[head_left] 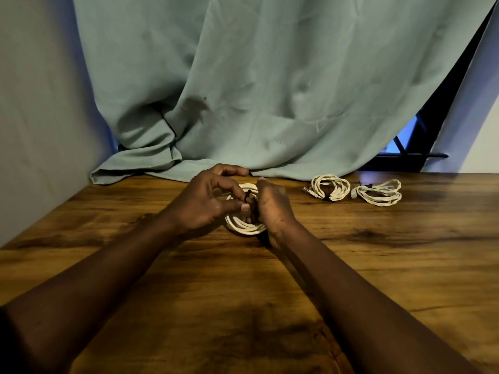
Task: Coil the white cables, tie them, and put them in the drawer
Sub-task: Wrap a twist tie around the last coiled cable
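Right now both my grips are busy on one white coil point(244, 226), held just above the table point(270, 292) in the middle of the view. My left grip point(208, 203) is partly closed. Thumb and forefinger pinch the dark tie point(247, 197) where it crosses the top of the coil, and the other fingers arch loosely above, touching nothing that I can see. My right grip point(272, 209) is closed round the right side of the same coil with the thumb pointing up. Its fingers are hidden behind the back of the hand, so I cannot tell how far they wrap. The lower loops of the coil show below and between my two grips.

I count three white cable coils in all: the one I hold and two lying on the table to my right, near the far edge. The second coil point(328, 187) and the third coil point(378, 194) lie just beside each other, apart from my hands, each with a dark band on it. One green curtain point(270, 90) hangs behind, its hem resting on the table's far edge.
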